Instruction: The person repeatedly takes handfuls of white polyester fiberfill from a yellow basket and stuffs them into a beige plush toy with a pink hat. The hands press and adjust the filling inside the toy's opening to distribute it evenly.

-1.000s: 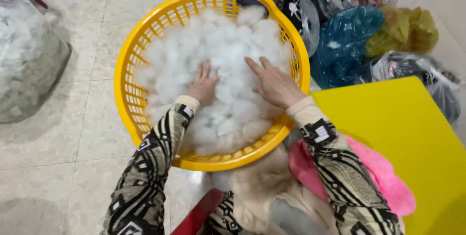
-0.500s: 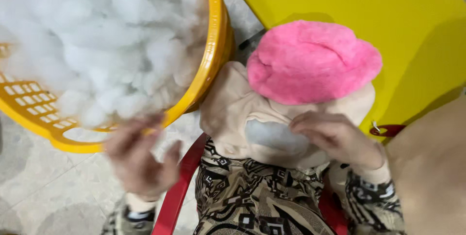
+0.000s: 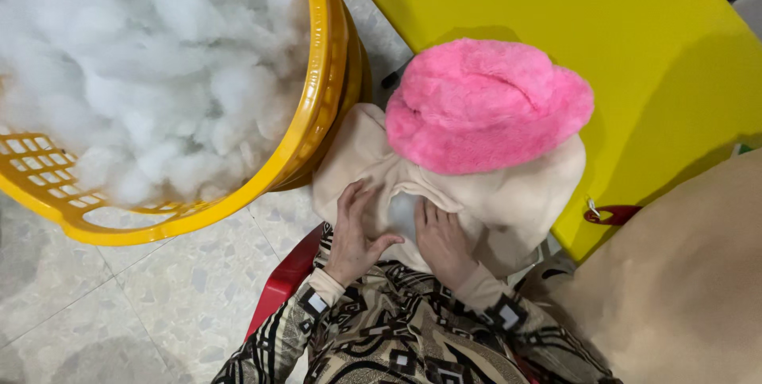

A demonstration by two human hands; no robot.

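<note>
Head cam, looking down at lap. Both hands lay on a beige plush toy (image 3: 508, 201) w/ a pink fuzzy cap (image 3: 486, 106), resting across the person's lap, between the basket and the yellow table (image 3: 635, 43), its far side overlapping the table's edge. Left hand (image 3: 357, 233) was flat on the beige fabric, fingers together and pointing away, thumb spread toward the right; not clamped on anything, just pressing on the cloth. Right hand (image 3: 443, 243) sat just beside it, fingers extended up to a gap in the fabric where white stuffing (image 3: 403, 213) showed; fingertips touched or went into that opening, couldn't tell which, and couldn't tell if they pinched any fill. Hands were close, thumb of left nearly meeting right. Sleeves had a black/tan geometric print. Yellow plastic basket (image 3: 317, 106) stood on the tile floor (image 3: 143, 305) at upper left, heaped w/ loose white fill (image 3: 143, 67), its rim right next to the toy's left edge. Red chair edge (image 3: 286, 285) was visible under the left forearm. More tan fabric (image 3: 683, 273) lay at lower right, beside the table. A small red loop w/ metal clip (image 3: 607, 213) sat at the table edge, near the toy.
</note>
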